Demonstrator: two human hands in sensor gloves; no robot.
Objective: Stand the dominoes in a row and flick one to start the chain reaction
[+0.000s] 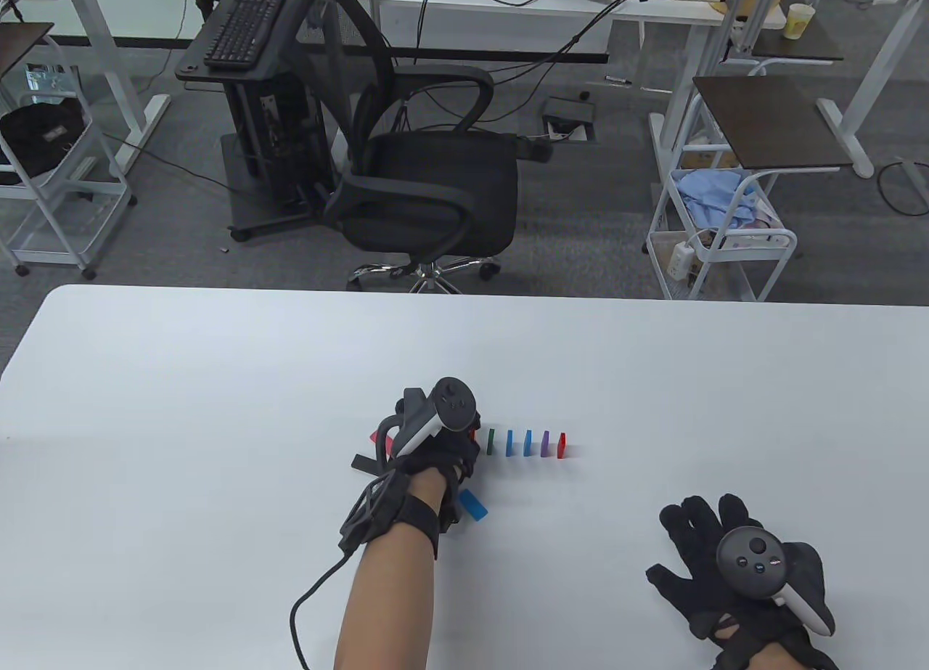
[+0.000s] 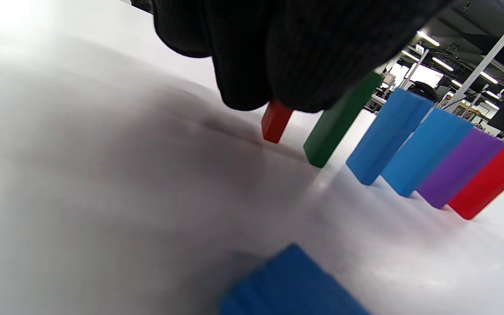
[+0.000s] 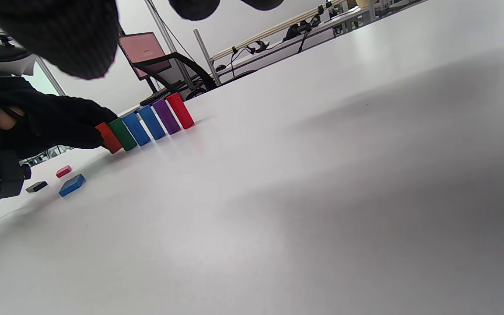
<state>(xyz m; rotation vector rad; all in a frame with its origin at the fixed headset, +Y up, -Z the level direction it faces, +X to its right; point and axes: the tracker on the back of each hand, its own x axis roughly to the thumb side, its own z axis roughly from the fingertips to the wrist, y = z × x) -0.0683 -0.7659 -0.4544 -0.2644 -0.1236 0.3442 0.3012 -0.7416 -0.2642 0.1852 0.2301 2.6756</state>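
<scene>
Currently the left hand (image 1: 435, 445) pinches a red domino (image 2: 276, 120) upright at the 9 o'clock end of the row on the white table (image 1: 218, 380). Standing beside it toward 3 o'clock: green domino (image 1: 491, 441), two blue dominoes (image 1: 510, 443), purple domino (image 1: 545, 443), red end domino (image 1: 562, 444). A flat blue domino (image 1: 473, 504) lies at 6 o'clock of the left hand; pink domino (image 3: 64, 171) and what looks like a black one (image 3: 36, 187) lie flat nearby. The right hand (image 1: 733, 561) rests flat, fingers spread, grasping nothing, at 4 o'clock of the row.
</scene>
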